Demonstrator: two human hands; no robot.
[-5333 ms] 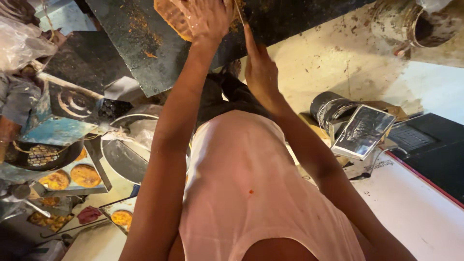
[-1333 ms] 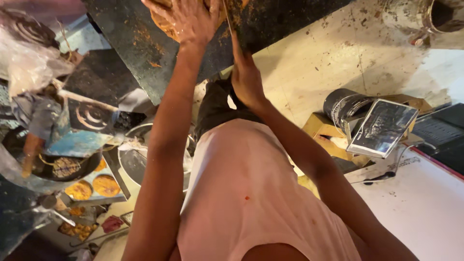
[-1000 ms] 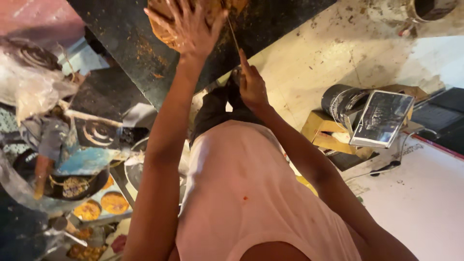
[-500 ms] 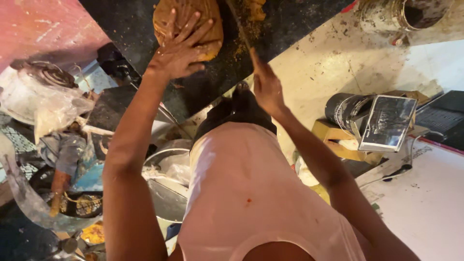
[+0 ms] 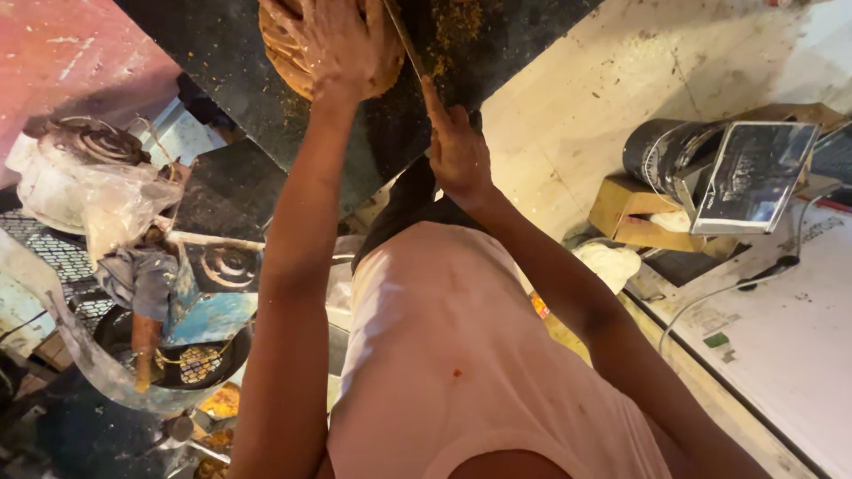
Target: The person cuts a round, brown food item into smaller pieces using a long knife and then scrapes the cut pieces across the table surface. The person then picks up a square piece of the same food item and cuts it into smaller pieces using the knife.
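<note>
Head view: left hand [image 5: 342, 40] pressed flat on round brown ridged loaf [image 5: 297, 53], right hand's [image 5: 457, 151] grip clamped on knife [image 5: 404, 40].

Single head view, steep downward look over own torso, close to dark counter [image 5: 266, 98]; frame rolled sideways.

Round flat bread [image 5: 302, 62] golden-brown with darker ridged edge; dark black speckled slab [image 5: 231, 80] dusted with orange-brown crumbs; knife blade [image 5: 404, 40] pale metallic; shirt [image 5: 461, 372] pale pink with one small red spot; wall [image 5: 62, 53] reddish-pink; counter [image 5: 612, 80] cream with dark smudges; cardboard box [image 5: 621, 208] tan; tin [image 5: 661, 155] black with silver sheen; painted metal piece [image 5: 209, 315] chipped blue; pan [image 5: 177, 355] black.
</note>
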